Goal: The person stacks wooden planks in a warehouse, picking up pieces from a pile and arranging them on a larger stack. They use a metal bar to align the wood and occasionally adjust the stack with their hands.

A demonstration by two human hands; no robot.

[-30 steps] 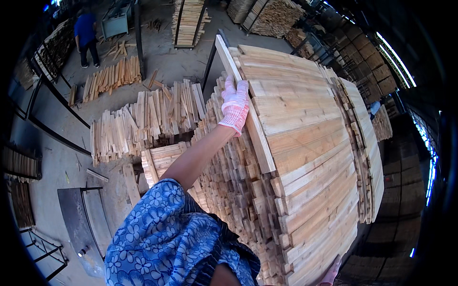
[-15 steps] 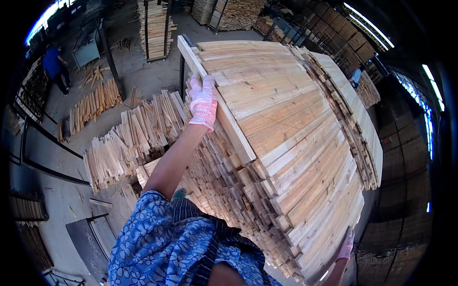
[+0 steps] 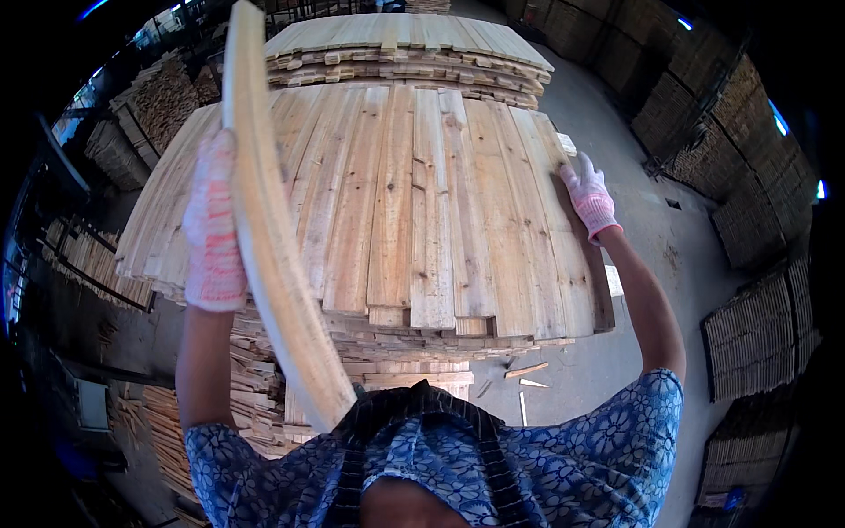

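My left hand (image 3: 216,220), in a white and pink knit glove, is closed round a long wooden plank (image 3: 264,202). The plank is raised above the stack and slants down toward my chest; some of my fingers are hidden behind it. Below lies a wide stack of wooden planks (image 3: 396,202), its top layer set side by side with uneven near ends. At the stack's right edge is my gloved right hand (image 3: 588,189), fingers spread, touching the far end of the outermost plank.
Behind this stack stands another plank stack (image 3: 405,33). Several piles of short wood pieces (image 3: 255,378) lie below at the left. Tall wood stacks (image 3: 748,334) line the right side. Offcuts (image 3: 526,370) lie on the concrete floor (image 3: 647,220).
My view has turned to face the stack squarely. My left hand has lifted the plank off the stack's left edge. My right hand now shows at the outermost plank's far end.
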